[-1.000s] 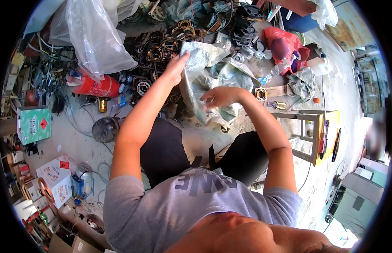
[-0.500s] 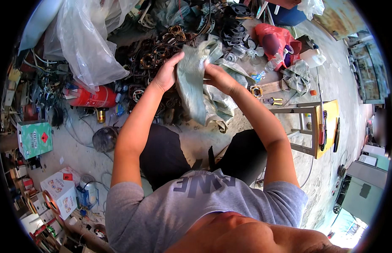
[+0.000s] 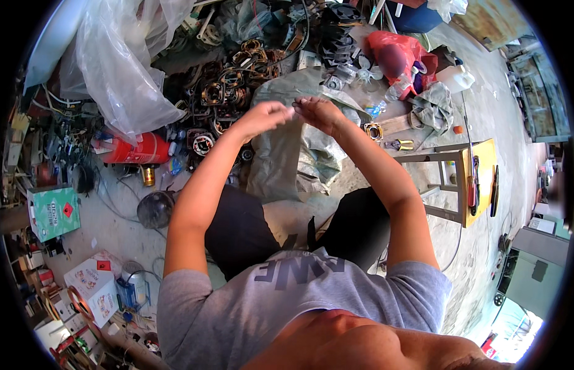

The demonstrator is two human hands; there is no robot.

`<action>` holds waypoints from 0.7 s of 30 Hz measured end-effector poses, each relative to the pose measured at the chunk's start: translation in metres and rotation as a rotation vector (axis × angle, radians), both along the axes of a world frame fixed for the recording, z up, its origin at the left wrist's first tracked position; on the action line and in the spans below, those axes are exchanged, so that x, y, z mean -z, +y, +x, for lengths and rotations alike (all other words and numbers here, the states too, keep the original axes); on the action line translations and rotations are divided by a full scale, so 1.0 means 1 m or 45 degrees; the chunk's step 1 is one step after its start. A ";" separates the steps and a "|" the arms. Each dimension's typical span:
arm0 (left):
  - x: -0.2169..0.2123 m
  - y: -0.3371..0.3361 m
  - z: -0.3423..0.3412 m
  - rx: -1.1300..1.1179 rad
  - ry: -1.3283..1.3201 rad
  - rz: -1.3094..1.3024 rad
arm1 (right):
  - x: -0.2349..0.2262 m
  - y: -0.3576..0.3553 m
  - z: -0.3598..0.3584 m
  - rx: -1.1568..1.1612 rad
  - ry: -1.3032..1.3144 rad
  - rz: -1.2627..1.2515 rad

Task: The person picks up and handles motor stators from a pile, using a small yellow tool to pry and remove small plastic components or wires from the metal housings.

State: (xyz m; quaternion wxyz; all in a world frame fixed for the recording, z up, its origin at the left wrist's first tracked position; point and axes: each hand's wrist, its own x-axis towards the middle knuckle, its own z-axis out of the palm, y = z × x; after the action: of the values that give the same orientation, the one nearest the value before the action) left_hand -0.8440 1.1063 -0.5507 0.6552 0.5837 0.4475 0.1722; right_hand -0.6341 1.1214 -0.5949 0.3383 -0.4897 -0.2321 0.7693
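Observation:
A grey-green woven sack lies spread on the floor between my knees and a heap of parts. Over its upper part hangs my left hand, palm down, its fingers stretched toward the right and slightly blurred. Facing it, my right hand has its fingers loosely bent, with no object visible in them. The fingertips of both hands come close together above the sack; whether they touch is not clear. Crumpled, paler sack cloth lies beneath my right forearm.
Copper-wound motor parts are heaped beyond my hands. At left lie a red fire extinguisher and clear plastic sheeting. To the right stand a yellow-topped stool with tools, pliers and a red plastic bag.
The sack, held up between both hands before, now lies spread lower on the floor. My left hand has moved right and down, toward my right hand.

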 end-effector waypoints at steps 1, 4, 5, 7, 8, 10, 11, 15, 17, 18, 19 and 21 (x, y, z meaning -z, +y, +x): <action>0.006 0.002 -0.003 -0.200 0.059 -0.026 | 0.007 -0.002 -0.006 0.024 -0.065 -0.068; 0.027 0.009 -0.010 -0.318 0.178 -0.108 | 0.046 -0.008 -0.017 0.023 -0.361 -0.140; 0.034 0.009 -0.016 -0.289 0.253 -0.150 | 0.060 -0.011 -0.020 0.044 -0.509 -0.113; 0.042 0.007 -0.016 -0.235 0.321 -0.179 | 0.097 0.000 -0.007 0.024 -0.891 -0.028; 0.040 0.011 -0.005 -0.193 0.300 -0.145 | 0.124 0.009 0.020 0.108 -1.093 0.035; 0.039 0.016 0.007 -0.125 0.273 -0.109 | 0.152 0.019 0.060 0.179 -1.325 0.066; 0.041 0.013 0.001 -0.134 0.295 -0.130 | 0.154 0.016 0.056 0.156 -1.132 -0.031; 0.051 0.005 -0.016 -0.147 0.356 -0.173 | 0.140 0.003 0.027 0.019 -0.656 -0.294; 0.065 0.009 -0.009 -0.086 0.347 -0.131 | 0.133 0.002 0.029 -0.115 -0.621 -0.287; 0.067 0.007 -0.006 -0.078 0.376 -0.110 | 0.125 0.001 0.024 -0.159 -0.528 -0.344; 0.068 0.005 -0.003 -0.071 0.405 -0.090 | 0.116 0.002 0.018 -0.137 -0.384 -0.324; 0.072 0.005 0.000 -0.154 0.370 -0.020 | 0.094 0.003 0.008 -0.092 -0.102 -0.281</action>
State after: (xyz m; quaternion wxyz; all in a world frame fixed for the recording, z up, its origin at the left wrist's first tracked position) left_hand -0.8437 1.1111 -0.6227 0.5766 0.5694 0.5732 0.1215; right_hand -0.6262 1.1241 -0.6887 0.2449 -0.5458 -0.1771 0.7816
